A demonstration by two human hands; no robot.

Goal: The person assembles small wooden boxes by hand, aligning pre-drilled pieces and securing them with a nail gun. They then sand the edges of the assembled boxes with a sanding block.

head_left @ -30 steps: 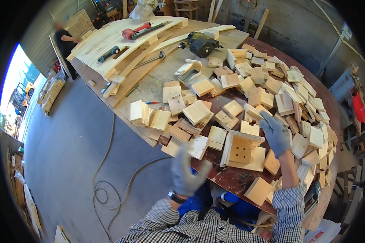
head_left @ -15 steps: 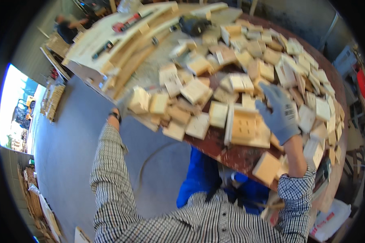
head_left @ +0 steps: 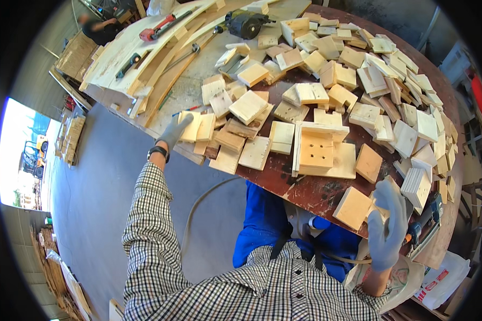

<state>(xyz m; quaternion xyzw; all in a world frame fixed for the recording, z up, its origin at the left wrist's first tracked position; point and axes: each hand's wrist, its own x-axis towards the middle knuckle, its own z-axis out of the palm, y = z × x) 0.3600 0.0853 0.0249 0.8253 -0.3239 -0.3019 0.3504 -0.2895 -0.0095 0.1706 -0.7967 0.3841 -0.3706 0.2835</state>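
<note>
"Movement anywhere?"

"Yes: the grey-gloved right hand (head_left: pixel 388 224) has dropped beside this square tan wooden block (head_left: pixel 352 207) on the dark red worktop (head_left: pixel 315 196). Fingers spread, seemingly free."

"And the grey-gloved left hand (head_left: pixel 172 131)?"

"Against the pale flat wooden block (head_left: pixel 190 131), leftmost; whether gripping, I can't tell."

Arm posture: left arm (head_left: pixel 150 214) extended, right arm (head_left: pixel 376 282) close in.
The left arm, in a checked sleeve, reaches forward and outward; a dark band (head_left: pixel 159 152) encircles the left wrist (head_left: pixel 157 159). The gloved left hand (head_left: pixel 175 130) points forward and inward, its fingers partly hidden. The right arm shows a short bare section above the cuff; the gloved right hand (head_left: pixel 391 227) points forward, unclenched, thumb (head_left: pixel 376 229) apart from the lightly curved fingers (head_left: pixel 389 197).
</note>
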